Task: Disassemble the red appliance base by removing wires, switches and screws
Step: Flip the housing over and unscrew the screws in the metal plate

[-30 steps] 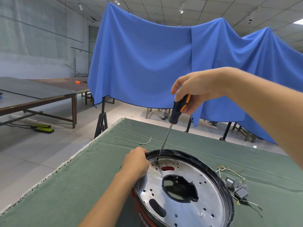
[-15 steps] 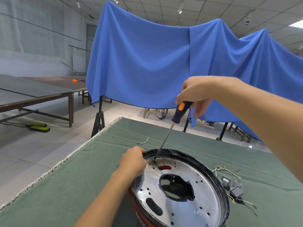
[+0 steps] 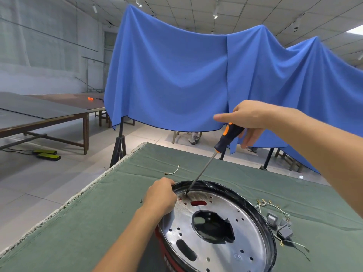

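Note:
The red appliance base [image 3: 216,230] stands on the green cloth, showing a shiny perforated metal plate inside a black rim, with red casing below. My left hand [image 3: 162,197] grips the rim at its far left edge. My right hand [image 3: 247,118] holds the black and orange handle of a screwdriver [image 3: 225,138] loosely, some fingers spread. The shaft slants down and its tip rests on the plate's far edge, close to my left hand. Removed grey switches with wires [image 3: 279,224] lie right of the base.
A loose bit of wire [image 3: 172,171] and a small screw [image 3: 141,201] lie on the green cloth [image 3: 88,222]. The table edge runs along the left. A blue drape [image 3: 176,79] hangs behind; wooden tables [image 3: 49,114] stand at the left.
My right hand has turned on the screwdriver handle, going from a full grip to spread fingers. The tip has stayed at the same spot. My left hand has kept its hold on the rim.

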{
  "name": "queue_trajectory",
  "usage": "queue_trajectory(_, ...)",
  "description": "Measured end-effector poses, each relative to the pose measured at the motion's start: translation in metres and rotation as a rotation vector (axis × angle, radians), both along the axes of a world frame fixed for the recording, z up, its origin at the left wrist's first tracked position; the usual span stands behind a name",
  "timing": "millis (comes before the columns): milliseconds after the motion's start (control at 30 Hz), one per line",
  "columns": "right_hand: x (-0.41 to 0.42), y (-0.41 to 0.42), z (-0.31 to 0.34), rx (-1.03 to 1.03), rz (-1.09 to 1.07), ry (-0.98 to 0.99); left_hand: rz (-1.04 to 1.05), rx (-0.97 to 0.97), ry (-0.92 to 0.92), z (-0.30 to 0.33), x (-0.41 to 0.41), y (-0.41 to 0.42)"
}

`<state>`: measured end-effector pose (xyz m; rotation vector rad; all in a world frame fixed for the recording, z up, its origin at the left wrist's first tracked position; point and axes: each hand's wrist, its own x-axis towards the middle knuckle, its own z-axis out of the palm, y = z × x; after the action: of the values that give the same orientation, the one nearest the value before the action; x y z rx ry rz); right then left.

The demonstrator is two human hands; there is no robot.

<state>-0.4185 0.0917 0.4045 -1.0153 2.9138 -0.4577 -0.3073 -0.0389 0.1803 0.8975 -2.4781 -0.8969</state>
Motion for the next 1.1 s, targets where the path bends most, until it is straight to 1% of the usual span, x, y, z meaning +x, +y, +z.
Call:
queue_trajectory(100,-0.006,-0.001,-0.007,-0.089,0.055,0.098,0.0,0.001,0.001,0.0,0.0,0.0)
queue_trajectory(133,-0.006,-0.001,-0.006,-0.11,0.084,0.068,0.0,-0.003,0.005,0.001,0.0,0.001)
queue_trajectory(233,0.0,0.001,0.002,-0.192,0.164,-0.151,-0.005,-0.017,0.001,0.001,0.001,0.001)
queue_trajectory(267,0.002,0.002,0.004,-0.192,0.178,-0.181,-0.006,-0.017,-0.001,0.001,0.001,0.001)
queue_trajectory(333,0.005,0.003,0.005,-0.142,0.154,-0.165,-0.005,-0.013,0.001,0.0,0.0,0.0)
queue_trajectory(367,0.009,0.003,0.003,-0.096,0.115,-0.121,-0.006,-0.012,0.0,0.0,0.0,0.0)
queue_trajectory(400,0.012,0.002,0.0,-0.033,0.05,-0.022,-0.007,-0.013,-0.002,0.0,0.0,0.001)
queue_trajectory(467,0.016,0.0,-0.005,0.144,-0.103,0.353,-0.008,-0.02,-0.003,0.0,0.0,0.0)
queue_trajectory(500,0.018,-0.002,-0.008,0.21,-0.146,0.523,-0.007,-0.026,-0.001,0.0,0.0,0.0)
queue_trajectory(533,0.019,-0.004,-0.009,0.23,-0.147,0.607,-0.006,-0.03,0.001,0.0,-0.001,0.0)
queue_trajectory(567,0.02,-0.005,-0.008,0.227,-0.118,0.61,-0.004,-0.032,0.003,0.0,-0.001,0.0)
queue_trajectory(600,0.021,-0.006,-0.005,0.207,-0.07,0.554,0.0,-0.034,0.005,-0.001,-0.001,0.0)
queue_trajectory(633,0.021,-0.006,0.0,0.183,-0.014,0.455,0.004,-0.037,0.005,-0.001,-0.001,-0.001)
queue_trajectory(733,0.027,0.0,0.011,0.074,0.16,0.069,0.01,-0.038,0.001,-0.002,-0.002,-0.002)
queue_trajectory(767,0.027,0.002,0.009,0.059,0.174,0.017,0.009,-0.043,-0.001,-0.002,-0.002,-0.002)
queue_trajectory(800,0.026,0.003,0.003,0.08,0.141,0.069,0.009,-0.044,-0.004,-0.002,-0.002,-0.001)
queue_trajectory(833,0.025,0.003,-0.002,0.155,0.065,0.224,0.009,-0.044,-0.006,-0.002,-0.002,-0.001)
queue_trajectory(900,0.024,0.003,-0.013,0.296,-0.11,0.609,0.007,-0.057,-0.014,-0.001,-0.002,0.0)
queue_trajectory(933,0.024,0.003,-0.016,0.314,-0.148,0.699,0.006,-0.062,-0.019,-0.001,-0.001,0.0)
queue_trajectory(967,0.022,0.004,-0.017,0.281,-0.143,0.702,0.005,-0.063,-0.021,-0.001,-0.001,0.0)
queue_trajectory(1000,0.019,0.005,-0.016,0.242,-0.117,0.641,0.005,-0.064,-0.023,-0.001,-0.001,0.001)
queue_trajectory(1033,0.015,0.006,-0.013,0.182,-0.074,0.529,0.005,-0.069,-0.025,-0.001,-0.002,0.0)
queue_trajectory(1100,0.012,0.009,-0.005,0.057,0.034,0.215,0.009,-0.08,-0.032,-0.001,-0.002,0.0)
